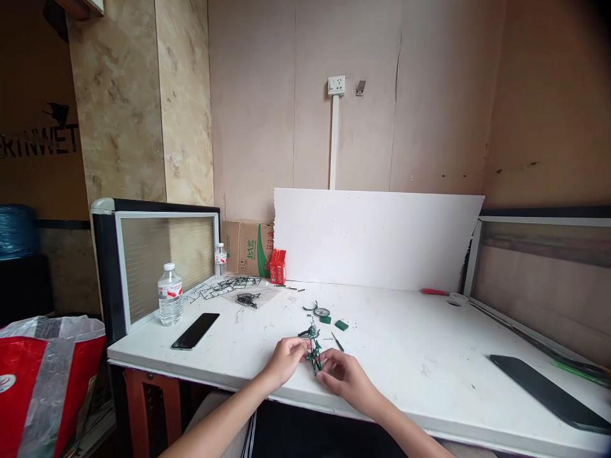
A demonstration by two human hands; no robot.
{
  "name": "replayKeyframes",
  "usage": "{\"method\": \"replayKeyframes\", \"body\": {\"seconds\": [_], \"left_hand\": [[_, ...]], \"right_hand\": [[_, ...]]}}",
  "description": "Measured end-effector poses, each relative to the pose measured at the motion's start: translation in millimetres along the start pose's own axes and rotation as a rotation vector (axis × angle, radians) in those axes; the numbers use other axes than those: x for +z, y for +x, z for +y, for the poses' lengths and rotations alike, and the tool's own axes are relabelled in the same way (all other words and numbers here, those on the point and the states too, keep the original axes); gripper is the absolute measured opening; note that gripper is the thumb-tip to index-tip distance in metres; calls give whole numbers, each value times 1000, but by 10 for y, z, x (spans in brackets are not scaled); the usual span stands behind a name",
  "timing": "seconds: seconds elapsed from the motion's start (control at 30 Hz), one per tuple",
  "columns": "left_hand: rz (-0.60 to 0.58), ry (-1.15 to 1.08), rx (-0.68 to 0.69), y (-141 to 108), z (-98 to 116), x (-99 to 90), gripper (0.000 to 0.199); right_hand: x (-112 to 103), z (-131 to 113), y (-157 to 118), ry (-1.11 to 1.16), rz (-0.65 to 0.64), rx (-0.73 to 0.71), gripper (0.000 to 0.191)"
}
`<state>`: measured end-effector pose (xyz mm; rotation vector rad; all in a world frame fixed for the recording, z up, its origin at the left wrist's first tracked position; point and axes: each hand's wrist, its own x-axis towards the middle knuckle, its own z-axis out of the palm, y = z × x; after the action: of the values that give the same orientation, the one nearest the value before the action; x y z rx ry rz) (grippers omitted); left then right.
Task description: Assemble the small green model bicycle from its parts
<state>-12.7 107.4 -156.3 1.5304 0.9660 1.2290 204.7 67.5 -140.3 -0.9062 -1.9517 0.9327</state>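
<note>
A small dark green model frame (314, 348), thin and many-barred, stands upright near the front edge of the white table. My left hand (287, 359) pinches it from the left, fingertips at its middle. From the right, my right hand (344, 376) has thumb and fingers curled against its lower part. Just beyond lie a small spoked wheel (322, 312), a curved dark piece (309, 307) and two green blocks, one (341, 325) to the right of the other (325, 320). A thin dark tool or rod (337, 342) rests beside my right hand.
At the left are a phone (195, 331), a water bottle (170, 295), black part sprues (224, 287) and a plastic bag with black parts (248, 299). A red box (277, 266) stands behind. A dark flat object (548, 391) and a tape roll (458, 298) lie right.
</note>
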Motion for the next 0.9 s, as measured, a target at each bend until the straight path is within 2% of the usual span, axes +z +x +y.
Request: {"method": "replayKeyframes", "body": {"seconds": [0.47, 0.63, 0.77, 0.9], "left_hand": [[-38, 40, 2, -73, 156, -15, 51], [-59, 46, 10, -76, 138, -41, 55], [-108, 66, 23, -83, 121, -56, 56], [-72, 116, 33, -86, 96, -60, 60]], "right_hand": [[-8, -78, -9, 54, 23, 28, 37], [-12, -73, 0, 55, 26, 5, 35], [-11, -65, 13, 45, 32, 33, 40], [-10, -30, 21, 30, 41, 26, 37]]}}
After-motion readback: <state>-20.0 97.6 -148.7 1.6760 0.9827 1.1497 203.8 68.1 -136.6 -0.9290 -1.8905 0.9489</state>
